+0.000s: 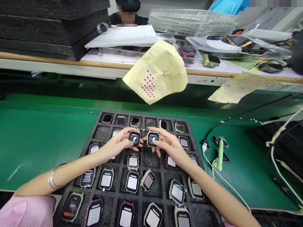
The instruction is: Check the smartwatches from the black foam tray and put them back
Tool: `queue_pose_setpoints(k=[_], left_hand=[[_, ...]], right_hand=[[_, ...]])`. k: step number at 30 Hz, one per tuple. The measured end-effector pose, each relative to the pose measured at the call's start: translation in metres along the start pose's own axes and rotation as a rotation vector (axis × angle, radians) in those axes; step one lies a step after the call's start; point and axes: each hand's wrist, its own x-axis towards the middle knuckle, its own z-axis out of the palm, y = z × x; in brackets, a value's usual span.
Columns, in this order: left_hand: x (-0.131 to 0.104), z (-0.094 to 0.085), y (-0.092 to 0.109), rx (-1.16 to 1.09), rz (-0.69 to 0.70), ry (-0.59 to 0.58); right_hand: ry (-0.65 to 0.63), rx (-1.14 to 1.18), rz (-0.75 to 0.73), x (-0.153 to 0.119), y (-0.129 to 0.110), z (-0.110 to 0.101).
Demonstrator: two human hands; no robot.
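My left hand (123,141) grips a purple-rimmed smartwatch (134,138), its thumb on the lit watch face. Close beside it, my right hand (165,142) holds a light-rimmed smartwatch (153,138) with a similar lit dial, thumb at the lower edge of the screen. Neither watch has a strap. Both are above a dark foam tray (151,157) whose square compartments hold several more watches. Many of those screens show white lists; the ones in the back row are dark. A watch (72,206) at the front left shows a red and green bar.
Black foam blocks (35,28) are stacked on the shelf (111,65) at the back left. Papers, clear plastic trays and watches lie farther right. Yellow sticker sheets (165,69) hang from its edge. White cables (224,179) and a green-handled tool (220,154) lie right of the tray. A person (129,12) is beyond.
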Motion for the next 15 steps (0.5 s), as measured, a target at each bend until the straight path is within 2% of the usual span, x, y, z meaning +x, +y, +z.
queue_pose_setpoints(k=[10,15], left_hand=[[-0.0017,0.0036,0.0029,0.066,-0.006,-0.012],[-0.0003,0.0049,0.0019,0.212,0.066,0.018]], right_hand=[[-0.012,-0.006,-0.027,-0.0026,-0.0002,0.0001],[-0.066,0.082,-0.018,-0.0026,-0.0018,0.0016]])
